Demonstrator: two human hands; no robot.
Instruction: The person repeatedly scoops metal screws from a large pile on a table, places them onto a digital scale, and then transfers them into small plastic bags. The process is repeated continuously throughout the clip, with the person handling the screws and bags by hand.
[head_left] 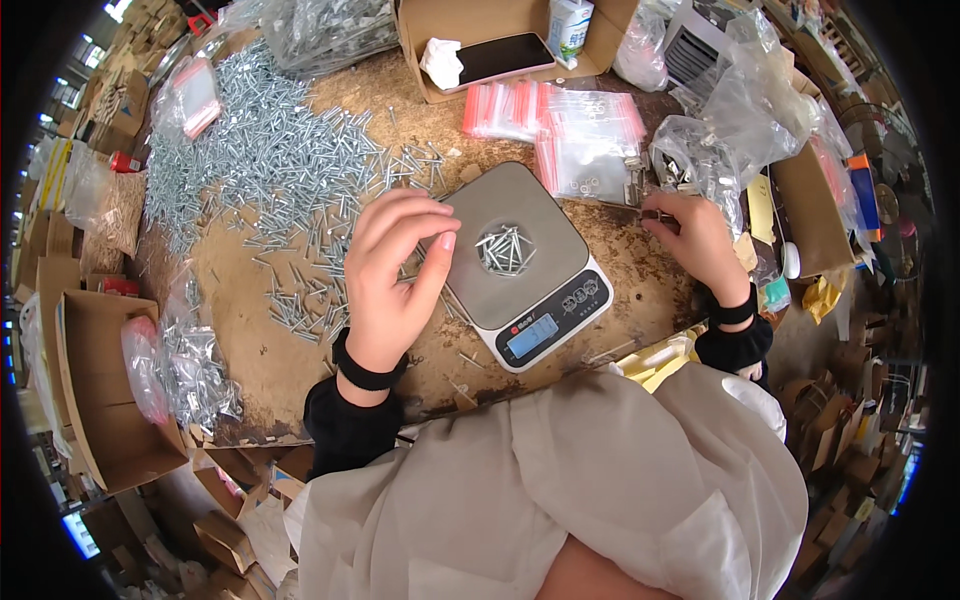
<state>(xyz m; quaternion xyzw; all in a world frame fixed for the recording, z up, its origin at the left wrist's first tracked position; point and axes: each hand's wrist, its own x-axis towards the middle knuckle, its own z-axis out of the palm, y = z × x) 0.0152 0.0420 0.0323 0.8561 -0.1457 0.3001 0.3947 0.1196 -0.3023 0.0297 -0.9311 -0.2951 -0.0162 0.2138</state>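
A small grey digital scale (548, 300) sits on the worn wooden table (250, 350), with a little pile of silver screws (505, 249) on its platform. My left hand (392, 275) hovers at the scale's left edge, fingers curled together; whether it pinches a screw I cannot tell. A large heap of loose silver screws (260, 160) spreads to its left. My right hand (695, 240) rests at the right of the scale, fingertips pinched on a small metal part next to a clear bag of metal parts (690, 160).
Stacks of small red-topped zip bags (560, 125) lie behind the scale. An open cardboard box (415, 55) holds a dark phone and a crumpled tissue. More bagged screws (195, 370) and cardboard boxes (100, 400) crowd the left; plastic bags and boxes fill the right.
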